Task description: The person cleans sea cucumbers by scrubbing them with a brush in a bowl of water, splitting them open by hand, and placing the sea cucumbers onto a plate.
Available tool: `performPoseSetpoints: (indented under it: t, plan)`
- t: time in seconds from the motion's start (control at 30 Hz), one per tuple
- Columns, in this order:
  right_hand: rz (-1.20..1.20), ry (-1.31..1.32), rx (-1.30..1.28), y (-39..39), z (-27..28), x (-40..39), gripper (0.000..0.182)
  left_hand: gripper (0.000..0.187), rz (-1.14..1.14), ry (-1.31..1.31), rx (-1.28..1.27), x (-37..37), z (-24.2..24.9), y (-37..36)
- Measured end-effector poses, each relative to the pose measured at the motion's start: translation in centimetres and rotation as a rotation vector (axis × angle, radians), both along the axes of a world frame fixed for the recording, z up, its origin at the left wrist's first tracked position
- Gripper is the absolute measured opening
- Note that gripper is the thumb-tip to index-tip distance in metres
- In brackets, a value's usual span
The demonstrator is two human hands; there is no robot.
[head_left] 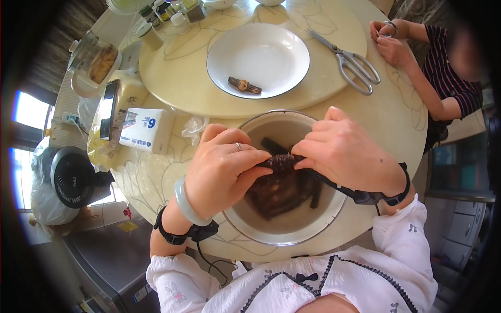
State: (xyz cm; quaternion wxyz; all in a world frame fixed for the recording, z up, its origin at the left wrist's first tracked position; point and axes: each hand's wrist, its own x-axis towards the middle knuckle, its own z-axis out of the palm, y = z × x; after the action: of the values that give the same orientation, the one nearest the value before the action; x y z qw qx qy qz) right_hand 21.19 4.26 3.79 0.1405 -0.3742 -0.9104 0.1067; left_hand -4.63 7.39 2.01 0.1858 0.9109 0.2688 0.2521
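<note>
A dark, bumpy sea cucumber [282, 164] is pinched between my two hands above a basin. My left hand [225, 161] grips its left end with thumb and fingers. At its right end, the fingers of my right hand [348, 151] are closed on it. Beneath them, the white basin [241, 229] holds cloudy water with several more dark sea cucumbers [276, 201] lying in it. Beyond the basin, a white plate [255, 52] bears one brown piece [245, 85] with a pale lump in its middle.
Kitchen scissors [347, 61] lie right of the plate on the round turntable [177, 94]. To the left are a tissue pack [143, 130], a crumpled plastic bag [195, 129], jars [150, 36] and a glass pot [96, 60]. Another person's hands [390, 44] are at the table's right edge.
</note>
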Motion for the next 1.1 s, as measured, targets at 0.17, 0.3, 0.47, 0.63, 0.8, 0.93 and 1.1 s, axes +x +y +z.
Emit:
performPoseSetpoints:
  t: [0.17, 0.3, 0.47, 0.63, 0.8, 0.93, 1.1]
  plan:
    - [-0.006, 0.019, 0.027, 0.1, 0.2, 0.4, 0.021, 0.022, 0.039, -0.040, -0.030, 0.3, 0.0, -0.2]
    - [-0.034, 0.035, 0.067, 0.4, 0.5, 1.6, 0.020, 0.023, 0.076, -0.081, -0.010, 0.2, -0.3, 0.1]
    - [-0.022, 0.041, 0.010, 0.8, 0.9, 2.0, 0.017, 0.022, 0.076, -0.082, -0.058, 0.2, -0.5, 0.4]
    - [-0.027, 0.028, -0.019, 1.0, 0.9, 2.0, 0.017, 0.018, 0.086, -0.128, -0.092, 0.3, -1.2, 0.3]
    - [-0.055, 0.022, -0.024, 1.0, 0.9, 2.2, 0.016, 0.025, 0.026, -0.126, -0.083, 0.5, -0.9, 0.3]
    - [-0.037, 0.005, -0.079, 1.9, 2.3, 3.1, 0.016, 0.036, 0.050, -0.194, -0.098, 0.5, -1.0, 0.1]
    - [-0.461, -0.010, -0.274, 7.2, 4.7, 3.1, 0.031, 0.034, -0.010, -0.190, -0.207, 0.1, -1.0, 0.4]
